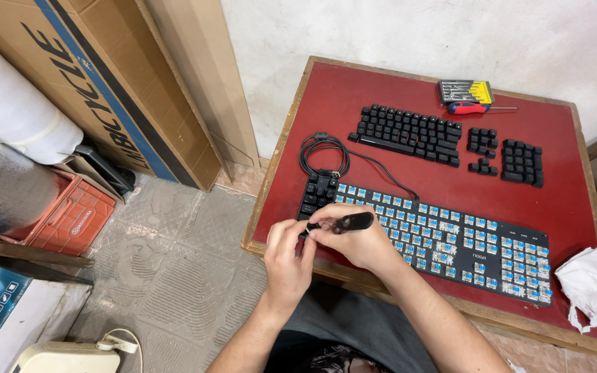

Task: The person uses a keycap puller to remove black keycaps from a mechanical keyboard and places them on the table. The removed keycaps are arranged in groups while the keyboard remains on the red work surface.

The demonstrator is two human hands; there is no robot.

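Head view: a black mechanical keyboard with exposed blue switches [437, 238] is being supported on a red-topped wooden table [395, 90], lying diagonally, with its left end near the table's front-left edge. A black tool with a rounded plastic handle [352, 222] is being gripped by the right hand [357, 238], whose fingers are closed around the handle, over the keyboard's left end. The left hand [286, 259] is being held against the right one; its fingertips are pinched at the tool's tip, where a small black keycap appears to be caught, though this cannot be told for certain. A block of black keycaps [318, 190] is being retained at the keyboard's left end. A coiled black cable [323, 153] is lying just beyond that end. Removed black keycaps laid out in rows [409, 132] are being kept farther back, well apart from the hands. A red-handled screwdriver [475, 108] and a yellow-and-black bit case [466, 90] are resting near the far edge. A crumpled white cloth [594, 289] is lying at the right.
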